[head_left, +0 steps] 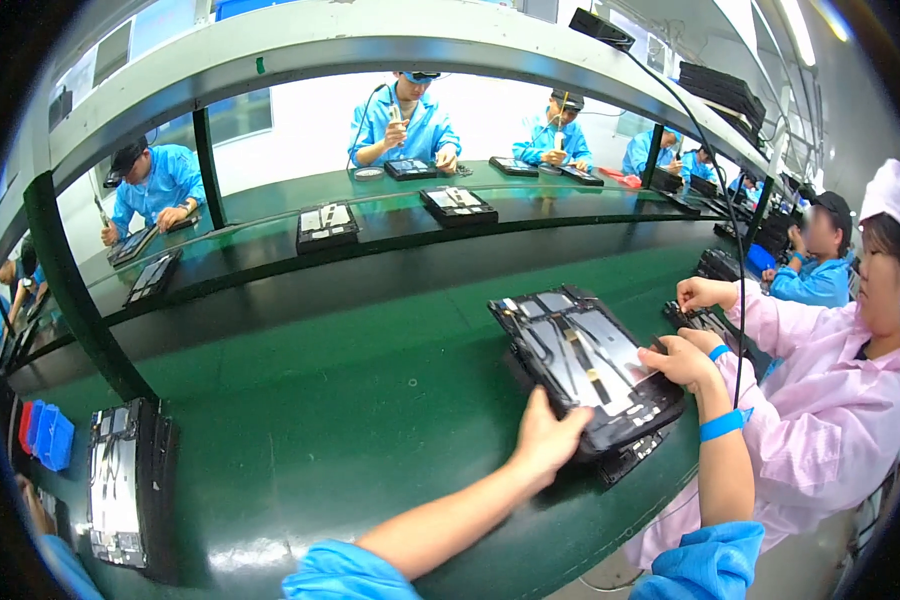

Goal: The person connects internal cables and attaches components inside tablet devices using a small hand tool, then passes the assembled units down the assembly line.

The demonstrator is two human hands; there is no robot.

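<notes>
An opened tablet [610,385] in a black tray, with silver battery cells and dark ribbon cables bared, is tilted at the right of the bench. My left hand [550,432] grips its near left edge, thumb on top and fingers partly hidden under the tray. At its right edge my right hand [688,362] is closed, fingertips pinched by a small dark piece too indistinct to name. Beneath the tablet, part of another opened unit [630,460] shows. My right wrist wears a blue band [725,425].
A stack of opened tablets [120,485] stands at the left, near blue and red bins [50,435]. Beyond, a dark conveyor [390,255] carries more trays. Close at my right, a person in pink [810,390] handles another unit [705,325]. A black cable [715,170] hangs nearby.
</notes>
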